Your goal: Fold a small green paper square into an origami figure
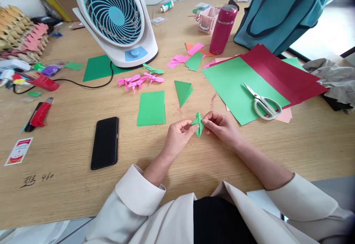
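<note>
A small piece of folded green paper [198, 126], shaped like a narrow diamond with a knob at its top, is held up between both hands above the table. My left hand [181, 134] pinches its left side, thumb on the near face. From the other side, the thumb and fingers of my right hand [219, 124] grip its right edge. Just beyond lies a green paper triangle [183, 92] folded in layers. Left of that is a stack of green paper rectangles [151, 107]. Several pink folded paper figures [138, 82] and a green folded figure [152, 69] rest farther back.
White-handled scissors [264, 103] lie on large green [230, 84] and red sheets [280, 73] at the right. A black phone [104, 143] and a red utility knife [41, 113] are on the left. Behind stand a fan [116, 18], a magenta bottle [223, 29] and a teal bag [277, 18].
</note>
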A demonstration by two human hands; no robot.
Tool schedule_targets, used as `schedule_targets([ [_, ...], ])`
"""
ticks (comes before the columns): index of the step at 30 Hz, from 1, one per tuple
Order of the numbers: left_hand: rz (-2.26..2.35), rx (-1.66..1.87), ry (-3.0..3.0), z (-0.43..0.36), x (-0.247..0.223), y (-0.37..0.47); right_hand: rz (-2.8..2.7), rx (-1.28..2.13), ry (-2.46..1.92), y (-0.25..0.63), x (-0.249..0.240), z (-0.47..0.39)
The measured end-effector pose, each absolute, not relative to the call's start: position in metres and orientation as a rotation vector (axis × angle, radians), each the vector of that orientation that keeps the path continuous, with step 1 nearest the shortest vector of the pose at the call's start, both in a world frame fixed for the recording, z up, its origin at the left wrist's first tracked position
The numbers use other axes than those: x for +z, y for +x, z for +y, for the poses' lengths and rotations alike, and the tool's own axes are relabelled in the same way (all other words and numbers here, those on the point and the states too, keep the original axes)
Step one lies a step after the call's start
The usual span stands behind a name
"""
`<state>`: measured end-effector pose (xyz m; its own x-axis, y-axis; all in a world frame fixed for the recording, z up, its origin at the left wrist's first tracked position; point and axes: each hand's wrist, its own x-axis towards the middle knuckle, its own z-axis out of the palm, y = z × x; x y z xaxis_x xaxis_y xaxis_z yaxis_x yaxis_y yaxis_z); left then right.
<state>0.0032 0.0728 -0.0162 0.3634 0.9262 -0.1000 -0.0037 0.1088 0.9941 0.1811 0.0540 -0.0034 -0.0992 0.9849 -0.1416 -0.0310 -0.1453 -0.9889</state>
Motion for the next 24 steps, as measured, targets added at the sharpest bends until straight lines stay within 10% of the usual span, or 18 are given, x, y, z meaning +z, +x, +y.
schedule_targets([
  [24,1.097,0.995,1.585,0.061,-0.013,0.005,-1.091,1.48,-1.236,0.173,0.002,0.049],
])
